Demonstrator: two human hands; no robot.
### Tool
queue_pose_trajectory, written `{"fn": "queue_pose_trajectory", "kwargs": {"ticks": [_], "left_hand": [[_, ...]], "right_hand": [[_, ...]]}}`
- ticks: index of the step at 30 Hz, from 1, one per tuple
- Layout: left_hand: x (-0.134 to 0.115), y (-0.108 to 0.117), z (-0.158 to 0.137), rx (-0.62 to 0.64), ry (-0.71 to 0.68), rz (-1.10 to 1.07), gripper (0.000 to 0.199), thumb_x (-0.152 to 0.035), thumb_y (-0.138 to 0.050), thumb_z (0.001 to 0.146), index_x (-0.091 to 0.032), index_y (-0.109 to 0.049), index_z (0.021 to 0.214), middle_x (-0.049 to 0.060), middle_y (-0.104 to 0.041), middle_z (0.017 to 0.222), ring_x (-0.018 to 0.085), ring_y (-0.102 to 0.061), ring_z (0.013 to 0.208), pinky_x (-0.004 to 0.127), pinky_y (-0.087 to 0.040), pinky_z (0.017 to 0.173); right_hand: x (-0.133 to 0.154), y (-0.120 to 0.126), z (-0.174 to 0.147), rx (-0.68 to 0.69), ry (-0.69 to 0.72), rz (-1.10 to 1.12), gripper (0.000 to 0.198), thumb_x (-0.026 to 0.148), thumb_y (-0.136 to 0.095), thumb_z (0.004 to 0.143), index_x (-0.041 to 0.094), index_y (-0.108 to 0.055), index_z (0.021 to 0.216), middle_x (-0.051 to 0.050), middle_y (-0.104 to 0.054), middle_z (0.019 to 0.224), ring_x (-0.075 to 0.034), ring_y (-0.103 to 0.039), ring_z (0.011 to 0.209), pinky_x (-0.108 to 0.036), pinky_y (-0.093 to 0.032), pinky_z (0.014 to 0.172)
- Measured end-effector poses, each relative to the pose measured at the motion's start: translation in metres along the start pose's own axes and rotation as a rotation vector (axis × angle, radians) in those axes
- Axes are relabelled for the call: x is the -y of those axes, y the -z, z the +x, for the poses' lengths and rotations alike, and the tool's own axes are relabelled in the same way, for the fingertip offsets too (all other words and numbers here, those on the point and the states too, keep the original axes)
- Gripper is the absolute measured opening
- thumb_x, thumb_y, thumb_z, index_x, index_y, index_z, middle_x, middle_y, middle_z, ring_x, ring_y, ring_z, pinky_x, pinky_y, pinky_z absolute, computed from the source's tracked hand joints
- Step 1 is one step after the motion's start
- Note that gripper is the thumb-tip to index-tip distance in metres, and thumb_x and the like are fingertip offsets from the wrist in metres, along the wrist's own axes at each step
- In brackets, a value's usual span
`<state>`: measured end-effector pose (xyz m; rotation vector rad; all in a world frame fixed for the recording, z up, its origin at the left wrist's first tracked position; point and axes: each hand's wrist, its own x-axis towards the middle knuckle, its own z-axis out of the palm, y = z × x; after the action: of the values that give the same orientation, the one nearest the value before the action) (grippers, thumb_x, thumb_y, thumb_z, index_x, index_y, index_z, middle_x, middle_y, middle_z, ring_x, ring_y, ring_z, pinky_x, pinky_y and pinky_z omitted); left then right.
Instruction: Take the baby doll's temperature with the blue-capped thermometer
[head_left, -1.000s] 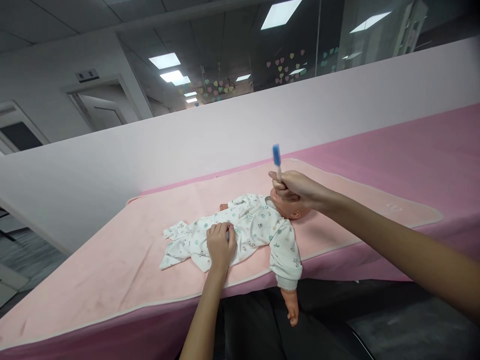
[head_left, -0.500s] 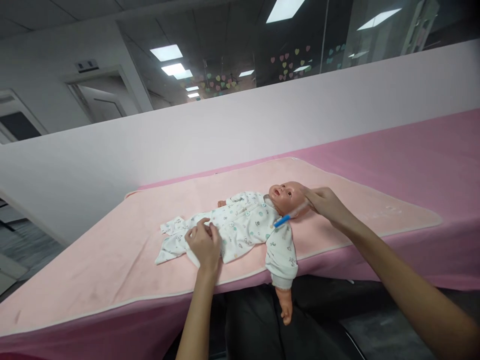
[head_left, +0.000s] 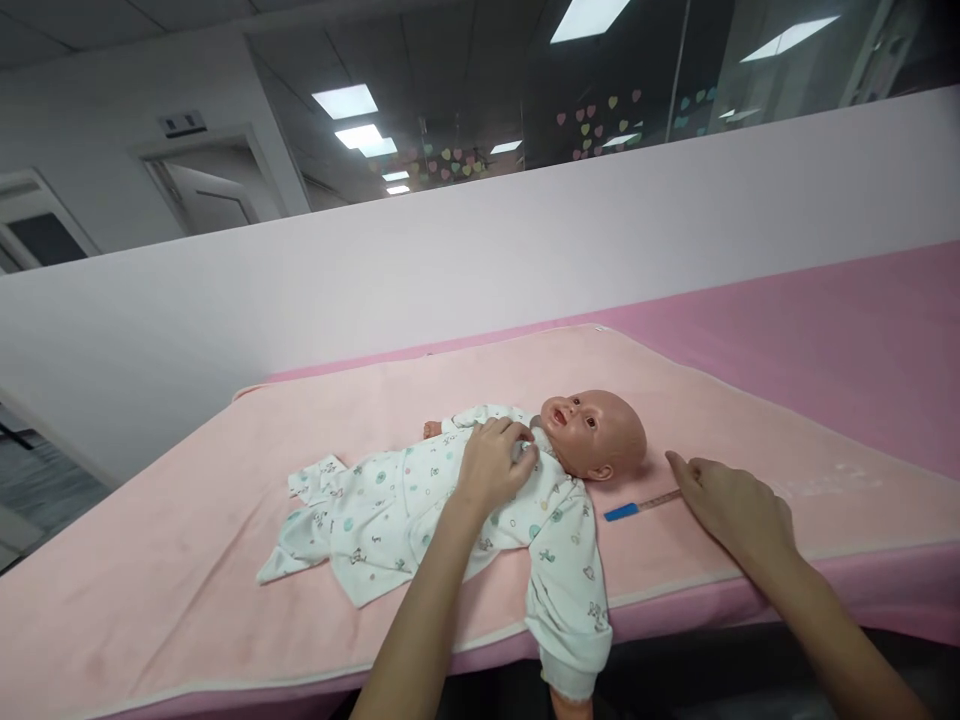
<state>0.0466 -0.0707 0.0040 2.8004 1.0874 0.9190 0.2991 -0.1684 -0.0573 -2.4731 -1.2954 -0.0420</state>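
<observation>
A baby doll (head_left: 596,430) in a white patterned romper (head_left: 405,500) lies on its back, head to the right. My left hand (head_left: 495,462) is at the chest just below the collar, its fingers curled and closed on the romper's front; a small greyish patch shows between thumb and fingers. To the right of the head, my right hand (head_left: 739,510) is closed around one end of a slim clear thermometer (head_left: 637,508). Its blue end points left toward the doll's shoulder, low over the mat. The doll's near arm hangs past the table's front edge.
A peach mat (head_left: 187,520) lies over a pink table cover (head_left: 840,345). Behind the table runs a white low wall (head_left: 465,260) with glass above it. The table's front edge is close below my forearms.
My left hand has moved right, from the doll's lower body to its chest. The right hand came down and right, away from the head, with the thermometer. The view has shifted slightly.
</observation>
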Motion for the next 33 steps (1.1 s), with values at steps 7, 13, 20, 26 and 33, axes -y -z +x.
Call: {"fn": "queue_pose_trajectory", "kwargs": {"ticks": [7, 13, 20, 26, 33], "left_hand": [[0.004, 0.005, -0.009, -0.015, -0.029, -0.077, 0.008, -0.016, -0.044, 0.073, -0.021, -0.049, 0.078, 0.001, -0.058, 0.084, 0.019, -0.05, 0.082, 0.033, -0.037, 0.078], [0.01, -0.001, -0.008, -0.066, -0.071, -0.057, 0.009, -0.018, -0.041, 0.075, -0.019, -0.048, 0.08, 0.004, -0.056, 0.084, 0.019, -0.048, 0.08, 0.033, -0.038, 0.075], [0.01, -0.001, -0.007, -0.105, -0.109, 0.003, 0.005, -0.02, -0.043, 0.074, -0.02, -0.047, 0.077, 0.004, -0.057, 0.083, 0.021, -0.049, 0.081, 0.033, -0.037, 0.076], [0.007, 0.002, -0.01, -0.166, -0.096, 0.032, 0.006, -0.023, -0.046, 0.078, -0.021, -0.051, 0.078, 0.003, -0.059, 0.082, 0.02, -0.05, 0.081, 0.032, -0.037, 0.077], [0.008, -0.001, -0.015, -0.323, -0.086, 0.129, 0.015, -0.026, -0.046, 0.082, -0.022, -0.058, 0.075, 0.003, -0.061, 0.072, 0.018, -0.052, 0.076, 0.03, -0.037, 0.073]], "right_hand": [[0.073, 0.028, -0.039, -0.533, 0.255, 0.612, 0.034, 0.034, -0.038, 0.084, 0.017, -0.058, 0.063, -0.001, -0.049, 0.047, -0.012, -0.044, 0.043, -0.023, -0.033, 0.046], [0.17, 0.002, -0.053, -0.404, 0.62, 0.802, 0.031, 0.01, -0.036, 0.075, 0.018, -0.058, 0.095, -0.006, -0.059, 0.088, -0.016, -0.056, 0.079, -0.025, -0.045, 0.069], [0.174, -0.02, -0.048, -0.406, 0.444, 1.075, 0.035, 0.008, -0.033, 0.071, 0.018, -0.053, 0.098, -0.007, -0.058, 0.095, -0.018, -0.055, 0.091, -0.03, -0.044, 0.083], [0.172, -0.021, -0.046, -0.342, 0.42, 1.169, 0.038, 0.006, -0.033, 0.069, 0.02, -0.054, 0.098, -0.006, -0.063, 0.099, -0.018, -0.058, 0.094, -0.03, -0.044, 0.084], [0.17, -0.022, -0.046, -0.279, 0.455, 1.158, 0.038, 0.007, -0.035, 0.071, 0.021, -0.054, 0.101, -0.005, -0.064, 0.1, -0.018, -0.06, 0.089, -0.03, -0.046, 0.08]]}}
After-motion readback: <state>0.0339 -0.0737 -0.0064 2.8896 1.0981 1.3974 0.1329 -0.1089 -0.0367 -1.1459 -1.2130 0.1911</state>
